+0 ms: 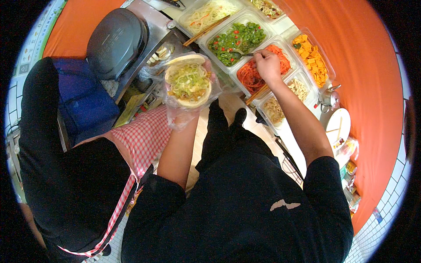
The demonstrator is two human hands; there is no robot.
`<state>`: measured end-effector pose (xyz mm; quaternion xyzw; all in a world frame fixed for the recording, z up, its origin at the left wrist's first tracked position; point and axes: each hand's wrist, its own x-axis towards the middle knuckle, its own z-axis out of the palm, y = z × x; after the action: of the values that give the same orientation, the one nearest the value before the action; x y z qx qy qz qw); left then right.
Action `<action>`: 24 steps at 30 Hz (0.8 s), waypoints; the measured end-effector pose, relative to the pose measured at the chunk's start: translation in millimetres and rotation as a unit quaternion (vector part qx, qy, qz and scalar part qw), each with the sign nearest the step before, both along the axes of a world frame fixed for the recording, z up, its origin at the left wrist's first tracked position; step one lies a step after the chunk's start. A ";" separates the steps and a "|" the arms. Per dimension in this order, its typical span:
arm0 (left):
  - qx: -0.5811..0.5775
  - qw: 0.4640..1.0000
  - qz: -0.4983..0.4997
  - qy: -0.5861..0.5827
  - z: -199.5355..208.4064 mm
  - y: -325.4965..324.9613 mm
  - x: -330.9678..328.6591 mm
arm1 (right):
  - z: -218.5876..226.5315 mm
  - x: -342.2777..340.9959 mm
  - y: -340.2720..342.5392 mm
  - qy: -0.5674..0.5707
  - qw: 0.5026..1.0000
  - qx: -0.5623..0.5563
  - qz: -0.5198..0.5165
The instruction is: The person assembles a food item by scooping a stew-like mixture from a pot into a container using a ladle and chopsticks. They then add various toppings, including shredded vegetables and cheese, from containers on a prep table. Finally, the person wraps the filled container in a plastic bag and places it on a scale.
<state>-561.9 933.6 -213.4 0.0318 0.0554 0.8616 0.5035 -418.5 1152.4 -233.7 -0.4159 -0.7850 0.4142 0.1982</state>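
Observation:
My left hand (211, 75), wrapped in clear plastic, is closed around a split round flatbread (196, 103). Shredded pale green and yellow vegetables fill the bread, and its cut side faces up. Much of that hand is hidden behind the bread and the plastic. Over the containers, my right hand (267, 65) pinches the handle of a spoon (239, 55). The spoon's bowl end rests in chopped green peppers with red bits (239, 37). Just under my right hand sits a tub of shredded carrot (252, 76).
More tubs hold pale shreds (208, 16), orange cubes (312, 59) and light strips (274, 110). Chopsticks (206, 30) lie across a rim. A dark round griddle (115, 44) stands at left. A person in a checked apron (142, 131) is close on my left. A metal pot (330, 100) stands right.

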 end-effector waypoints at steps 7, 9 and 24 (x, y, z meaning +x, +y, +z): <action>0.010 1.000 -0.010 -0.002 9.4 -0.8 -11.1 | 7.2 -9.6 -8.6 0.062 0.992 -0.106 -0.026; 0.011 1.000 -0.010 -0.018 11.3 0.4 -13.0 | -6.8 -9.5 -13.4 0.054 0.996 -0.067 0.003; 0.050 0.998 -0.038 0.014 -6.9 14.7 -40.9 | -3.9 -34.4 -14.6 0.180 0.905 -0.361 -0.134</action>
<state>-602.7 948.3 -220.4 0.0710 0.0178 0.8430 0.5330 -452.9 1137.9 -237.6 -0.4786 -0.4699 0.7063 0.2264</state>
